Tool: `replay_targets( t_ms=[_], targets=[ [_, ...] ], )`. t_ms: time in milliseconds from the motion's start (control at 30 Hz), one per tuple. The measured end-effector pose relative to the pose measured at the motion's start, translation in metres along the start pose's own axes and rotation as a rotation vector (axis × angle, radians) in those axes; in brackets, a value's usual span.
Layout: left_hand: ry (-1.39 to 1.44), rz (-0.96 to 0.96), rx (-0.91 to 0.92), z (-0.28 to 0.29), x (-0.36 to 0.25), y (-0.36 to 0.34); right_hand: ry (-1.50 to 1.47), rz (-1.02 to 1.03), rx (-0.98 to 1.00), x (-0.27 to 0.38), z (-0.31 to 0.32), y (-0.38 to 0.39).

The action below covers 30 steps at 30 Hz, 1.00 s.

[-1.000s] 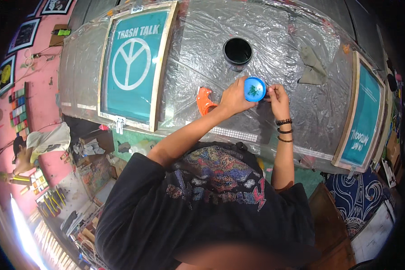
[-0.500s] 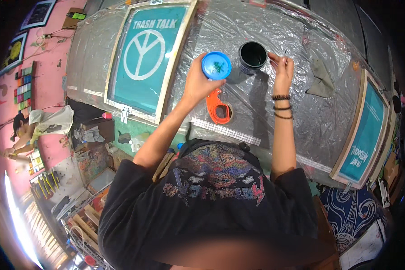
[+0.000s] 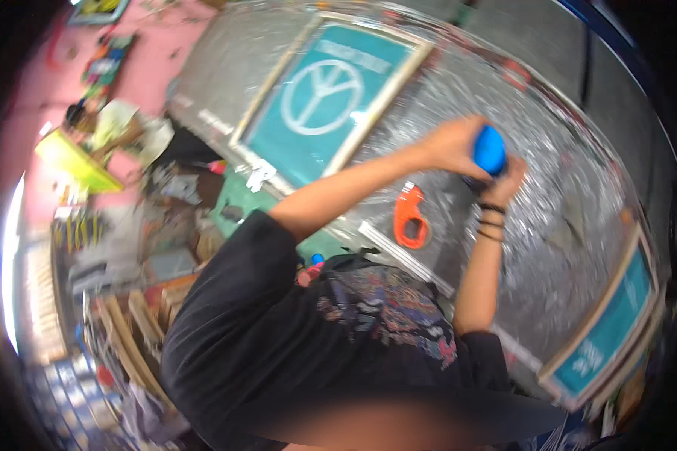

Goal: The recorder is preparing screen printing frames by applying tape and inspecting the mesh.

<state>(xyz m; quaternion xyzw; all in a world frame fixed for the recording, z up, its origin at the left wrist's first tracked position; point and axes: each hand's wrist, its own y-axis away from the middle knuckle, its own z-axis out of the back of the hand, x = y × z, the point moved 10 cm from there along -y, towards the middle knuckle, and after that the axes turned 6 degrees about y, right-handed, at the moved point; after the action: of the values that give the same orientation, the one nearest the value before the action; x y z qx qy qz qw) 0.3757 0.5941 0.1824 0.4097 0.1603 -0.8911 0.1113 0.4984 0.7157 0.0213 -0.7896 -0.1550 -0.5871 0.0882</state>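
Left hand [image 3: 453, 144] grasps the blue lid [image 3: 490, 150]; right hand [image 3: 513, 180], blurred, seems curled around the dark jar [image 3: 473, 183] beneath.

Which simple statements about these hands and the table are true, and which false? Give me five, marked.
1. The left hand holds a blue lid. True.
2. The bracelets are on the left wrist. False: the bracelets are on the right wrist.
3. An orange tape dispenser lies on the table. True.
4. The right hand is near the lid. True.
5. The peace-sign panel is right of both hands. False: the peace-sign panel is to their left.
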Motion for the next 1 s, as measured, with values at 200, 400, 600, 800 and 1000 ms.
replay_targets(
  t_ms=[200,400,600,800,1000],
  targets=[
    [-0.124,-0.042,-0.032,-0.069,0.014,-0.015,-0.148,-0.246,-0.035,-0.042,0.034,-0.01],
    [-0.37,-0.024,-0.164,-0.065,-0.002,-0.005,-0.25,-0.326,0.002,-0.07,0.027,-0.011],
    [-0.157,0.15,-0.181,-0.025,0.03,-0.005,-0.042,-0.188,-0.123,-0.093,0.055,-0.006],
    [0.178,0.541,-0.3,0.012,0.032,0.048,-0.109,-0.153,-0.018,0.021,0.003,0.043],
    [0.357,0.731,-0.375,0.025,0.045,0.083,-0.048,0.009,-0.006,0.044,-0.001,0.059]
  ],
)
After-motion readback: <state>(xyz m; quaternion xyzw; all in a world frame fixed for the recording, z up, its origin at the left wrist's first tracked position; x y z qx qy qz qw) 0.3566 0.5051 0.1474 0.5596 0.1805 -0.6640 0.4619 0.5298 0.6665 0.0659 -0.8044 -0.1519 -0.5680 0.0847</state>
